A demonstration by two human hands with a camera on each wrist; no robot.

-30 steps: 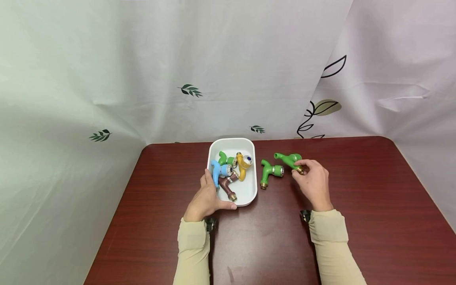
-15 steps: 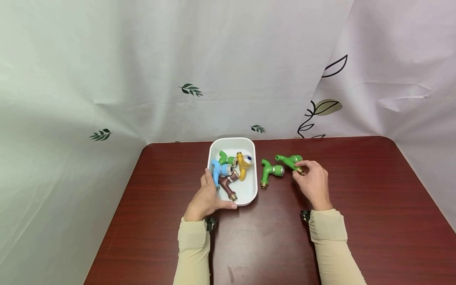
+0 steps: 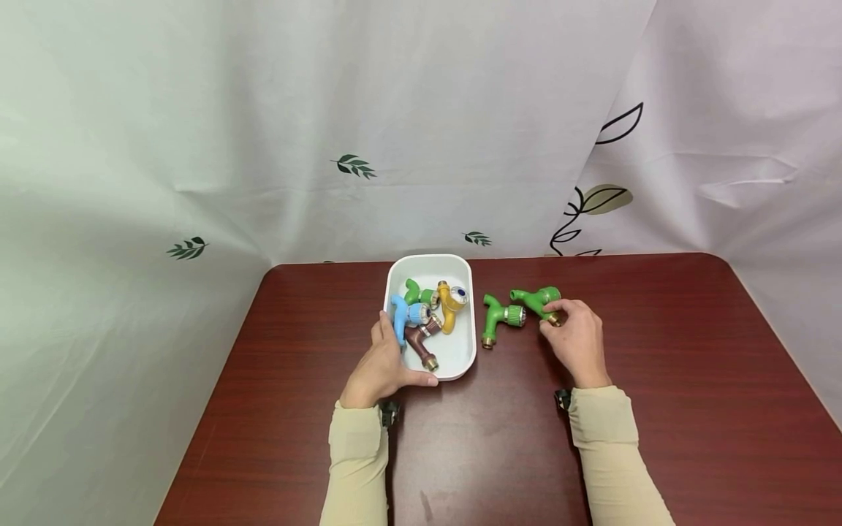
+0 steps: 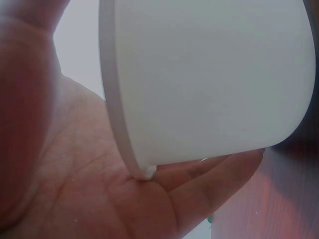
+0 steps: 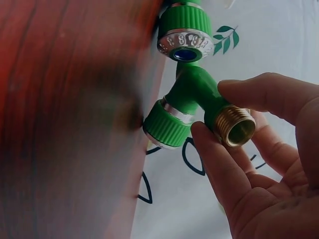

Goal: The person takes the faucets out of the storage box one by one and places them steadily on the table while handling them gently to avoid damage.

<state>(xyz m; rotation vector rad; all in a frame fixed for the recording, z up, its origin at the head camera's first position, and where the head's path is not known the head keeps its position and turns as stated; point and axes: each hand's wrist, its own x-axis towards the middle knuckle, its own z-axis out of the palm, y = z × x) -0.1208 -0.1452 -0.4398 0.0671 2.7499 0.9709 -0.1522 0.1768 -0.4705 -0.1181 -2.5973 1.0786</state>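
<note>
Thumb and fingertips of my right hand (image 3: 579, 340) pinch a green plastic tap (image 5: 192, 92) near its brass threaded end, as the right wrist view shows. Its ribbed knob sits close to the tabletop. Just left of it, a second green tap (image 3: 493, 321) lies on the table. My left hand (image 3: 378, 369) holds the near-left corner of a white plastic tub (image 4: 209, 79), thumb along the near end and fingers along the left side. Inside the tub lie a light blue tap (image 3: 399, 321), a brown tap (image 3: 421, 351), a yellow tap (image 3: 449, 321) and another green tap (image 3: 412, 291).
The dark red wooden table (image 3: 473, 453) has a rounded far edge against a white hanging cloth (image 3: 421, 146) with leaf prints. The cloth also encloses the left and right sides. Dark wrist cameras are strapped beside both sleeves.
My right hand and the pinched green tap have dipped slightly, and the hand has shifted a little left. My left hand and the tub stay as they were.
</note>
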